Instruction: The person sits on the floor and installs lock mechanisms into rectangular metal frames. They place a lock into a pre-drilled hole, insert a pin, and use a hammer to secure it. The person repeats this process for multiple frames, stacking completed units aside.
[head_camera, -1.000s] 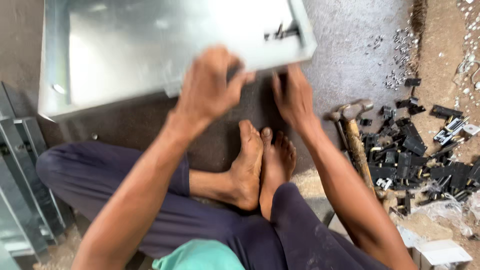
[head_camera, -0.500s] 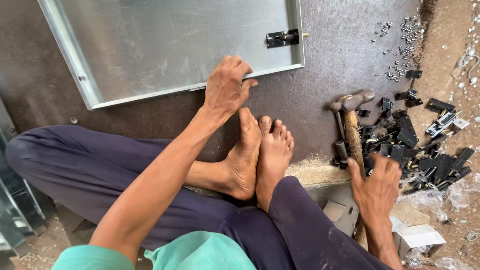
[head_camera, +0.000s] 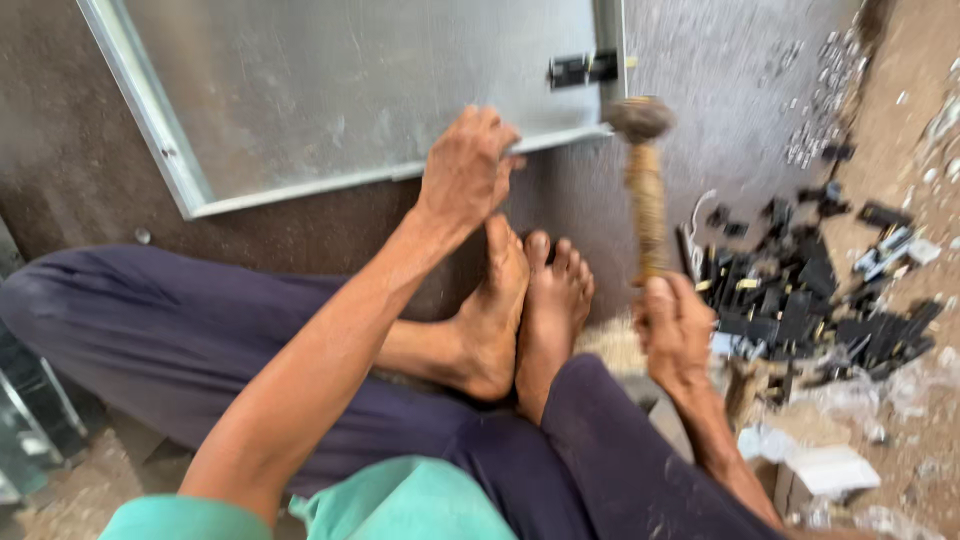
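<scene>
Our right fingers (head_camera: 672, 312) wrap the hammer (head_camera: 645, 180), head raised just beside the metal sheet (head_camera: 360, 90). Left fingers (head_camera: 478, 135) press its edge. We think hitting comes next; aim carefully.

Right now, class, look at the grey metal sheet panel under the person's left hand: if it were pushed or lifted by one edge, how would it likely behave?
The metal panel looks thin with a folded rim, so it is probably fairly stiff and light for its area. It lies flat on the dark floor, so it would likely slide rather than tip. The left hand pressing its edge suggests it shifts when struck.
</scene>
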